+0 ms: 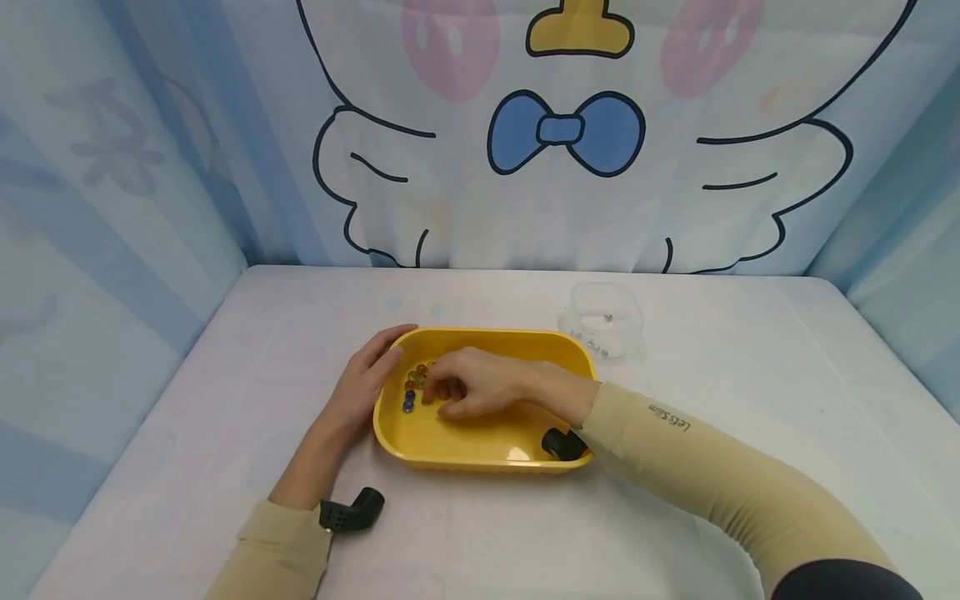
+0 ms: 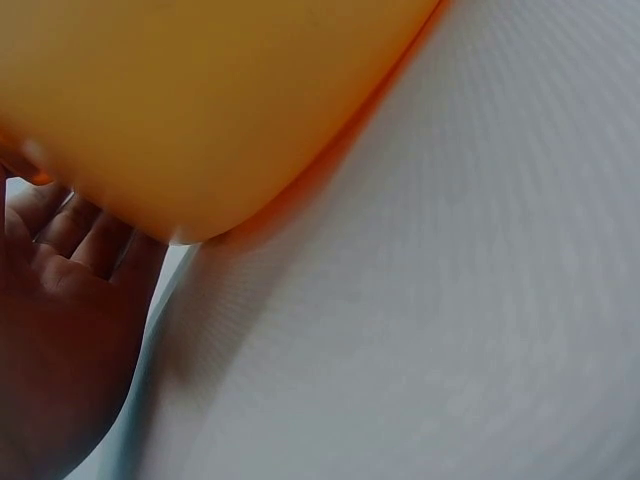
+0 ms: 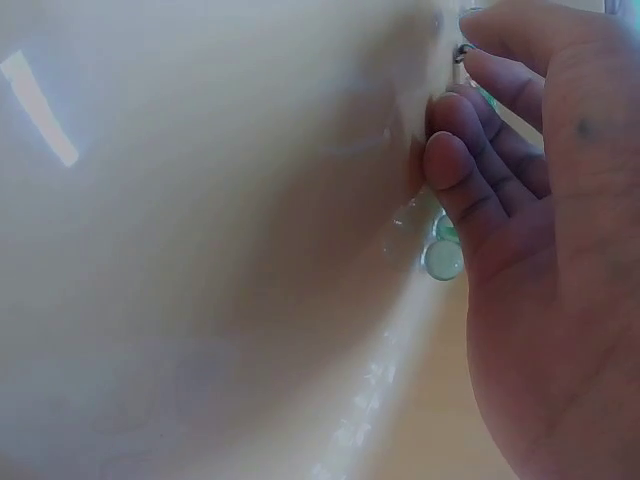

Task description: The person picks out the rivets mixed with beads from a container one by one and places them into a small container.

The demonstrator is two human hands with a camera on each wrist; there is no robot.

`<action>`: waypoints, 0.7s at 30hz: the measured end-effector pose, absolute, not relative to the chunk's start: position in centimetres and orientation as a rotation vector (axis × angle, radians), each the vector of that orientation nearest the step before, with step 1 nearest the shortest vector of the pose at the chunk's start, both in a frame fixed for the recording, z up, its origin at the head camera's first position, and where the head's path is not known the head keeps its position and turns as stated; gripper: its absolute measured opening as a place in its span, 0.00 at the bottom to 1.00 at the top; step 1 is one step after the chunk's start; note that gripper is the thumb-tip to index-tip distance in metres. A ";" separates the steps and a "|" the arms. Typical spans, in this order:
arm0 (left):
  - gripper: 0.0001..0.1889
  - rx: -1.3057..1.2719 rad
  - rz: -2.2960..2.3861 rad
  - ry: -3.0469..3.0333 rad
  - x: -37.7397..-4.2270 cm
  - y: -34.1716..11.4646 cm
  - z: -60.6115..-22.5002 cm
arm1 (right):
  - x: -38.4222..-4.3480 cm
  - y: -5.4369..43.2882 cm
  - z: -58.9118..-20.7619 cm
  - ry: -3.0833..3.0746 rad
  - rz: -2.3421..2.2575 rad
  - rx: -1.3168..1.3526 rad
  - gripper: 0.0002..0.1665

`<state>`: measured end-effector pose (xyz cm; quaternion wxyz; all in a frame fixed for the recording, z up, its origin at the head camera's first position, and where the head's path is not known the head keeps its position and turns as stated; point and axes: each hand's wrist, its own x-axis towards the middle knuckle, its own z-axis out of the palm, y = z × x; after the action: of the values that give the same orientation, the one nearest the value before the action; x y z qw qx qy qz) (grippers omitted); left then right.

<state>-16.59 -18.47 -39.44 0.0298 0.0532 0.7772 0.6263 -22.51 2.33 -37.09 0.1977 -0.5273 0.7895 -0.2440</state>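
Note:
A shallow yellow tray [image 1: 480, 450] with rounded corners lies on the table. My left hand [image 1: 362, 383] holds its upper-left corner, thumb at the rim and fingers along the outer side; the left wrist view shows this hand [image 2: 75, 310] against the tray wall [image 2: 200, 120]. Inside the tray, my right hand [image 1: 480, 385] hovers low with bent fingers, thumb and index tips apart. Beside its fingertips, blue marbles [image 1: 408, 402] and orange marbles [image 1: 422, 369] cluster near the left wall. A pale green marble [image 3: 443, 260] shows below the right hand [image 3: 540, 200]. Anything under the fingers is hidden.
A clear plastic container [image 1: 603, 321] stands behind the tray's right end. The right wrist's black camera [image 1: 564, 444] hangs over the tray's lower-right corner. Another black camera [image 1: 352, 510] juts from the left wrist. A printed curtain [image 1: 570, 217] borders the table's back.

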 end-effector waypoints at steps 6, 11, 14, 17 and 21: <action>0.22 0.172 1.935 2.394 -16.6 -18.6 -39.5 | -22.5 2.3 -37.1 2.203 -0.729 -1.472 0.14; 0.22 0.167 1.926 2.398 -16.6 -18.6 -39.6 | -22.4 2.3 -37.0 2.200 -0.718 -1.522 0.16; 0.22 0.167 1.922 2.399 -16.7 -18.6 -39.6 | -22.3 2.2 -36.9 2.201 -0.682 -1.546 0.17; 0.22 0.175 1.922 2.401 -16.7 -18.6 -39.6 | -22.3 2.1 -36.9 2.199 -0.642 -1.558 0.18; 0.22 0.185 1.924 2.404 -16.7 -18.6 -39.6 | -22.3 2.1 -36.9 2.190 -0.604 -1.583 0.16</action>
<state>-16.65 -18.63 -39.57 0.0285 0.0600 0.7790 0.6235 -22.32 2.09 -36.86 0.1851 -0.5617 0.7773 -0.2145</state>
